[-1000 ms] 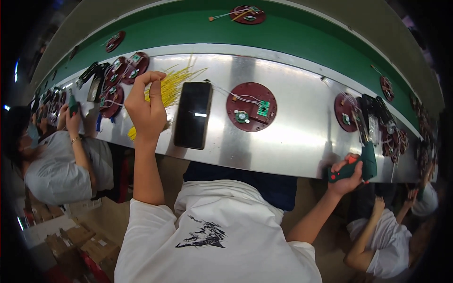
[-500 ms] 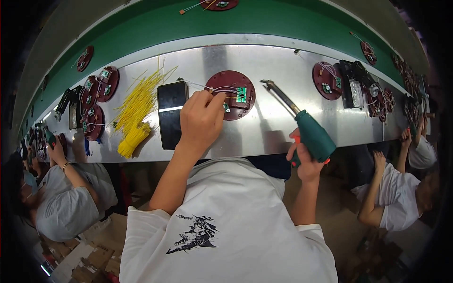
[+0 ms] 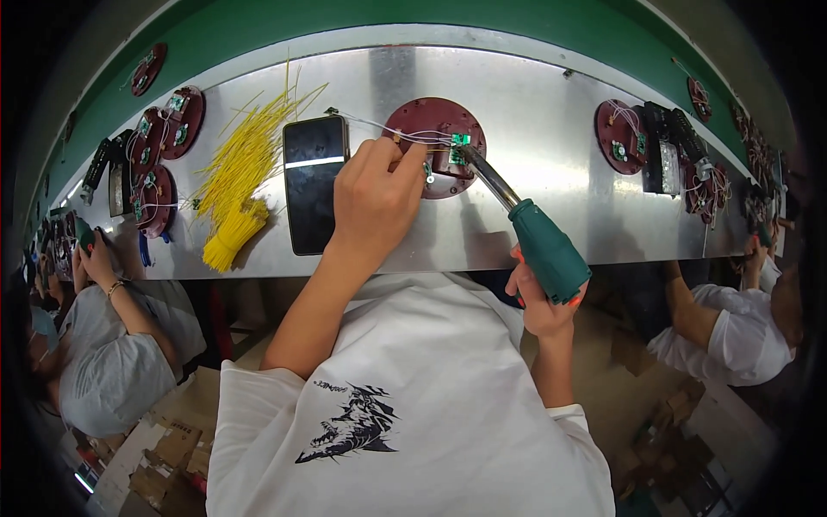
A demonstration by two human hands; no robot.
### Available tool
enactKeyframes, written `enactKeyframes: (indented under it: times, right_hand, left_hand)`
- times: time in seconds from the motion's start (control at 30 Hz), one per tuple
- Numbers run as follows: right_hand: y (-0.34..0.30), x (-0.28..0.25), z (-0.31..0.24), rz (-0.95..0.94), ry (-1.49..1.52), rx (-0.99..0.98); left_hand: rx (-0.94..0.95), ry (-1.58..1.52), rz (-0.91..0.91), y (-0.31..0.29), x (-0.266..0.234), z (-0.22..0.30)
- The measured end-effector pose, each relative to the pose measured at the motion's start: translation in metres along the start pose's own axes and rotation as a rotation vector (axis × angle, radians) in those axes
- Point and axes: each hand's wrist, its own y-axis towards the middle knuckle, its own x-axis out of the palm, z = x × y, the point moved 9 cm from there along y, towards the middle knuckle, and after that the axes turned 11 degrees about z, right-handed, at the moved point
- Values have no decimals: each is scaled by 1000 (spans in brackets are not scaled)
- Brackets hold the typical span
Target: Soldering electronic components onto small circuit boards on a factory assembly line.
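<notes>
A round dark red disc [image 3: 413, 112] lies on the metal bench before me, carrying a small green circuit board [image 3: 460, 140] with pale wires. My left hand [image 3: 376, 191] is over the disc's left side, fingers pinched on a thin yellow wire [image 3: 438, 150] that reaches toward the board; the fingertips are partly hidden. In my right hand [image 3: 544, 302] is a soldering iron [image 3: 550, 250] with a green handle, gripped from below. Its metal tip meets the board's lower right edge, though exact contact is hard to make out.
A black phone [image 3: 314, 185] lies left of my left hand, beside a bundle of yellow wires [image 3: 234, 231]. More wired discs [image 3: 613, 142] and black parts [image 3: 662, 155] sit to the right, others [image 3: 155, 202] at left. A green strip [image 3: 345, 21] runs behind the bench. Co-workers sit at both sides.
My right hand has brought the soldering iron leftward, its tip going from beside the disc onto the circuit board. The left hand keeps its pinch near the disc. The view has shifted slightly.
</notes>
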Motion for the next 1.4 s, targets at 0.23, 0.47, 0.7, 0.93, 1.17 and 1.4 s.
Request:
enactKeyframes:
  times: [0.23, 0.47, 0.7, 0.93, 1.17, 1.4]
  right_hand:
    - [1, 5, -7, 45, 66, 21]
    - [2, 6, -7, 58, 118, 90]
    - [7, 7, -7, 40, 147, 141]
    - [5, -3, -7, 121, 175, 136]
    - [6, -6, -5, 143, 178, 152]
    - [7, -10, -2, 189, 196, 194]
  left_hand:
    - [-24, -12, -2, -2, 0, -3]
    - [-32, -13, -11, -1, 1, -5]
    - [-34, -8, -22, 0, 1, -4]
    - [-40, -6, -29, -2, 2, -5]
    - [-39, -9, -24, -2, 2, -5]
    - [-31, 2, -27, -1, 1, -5]
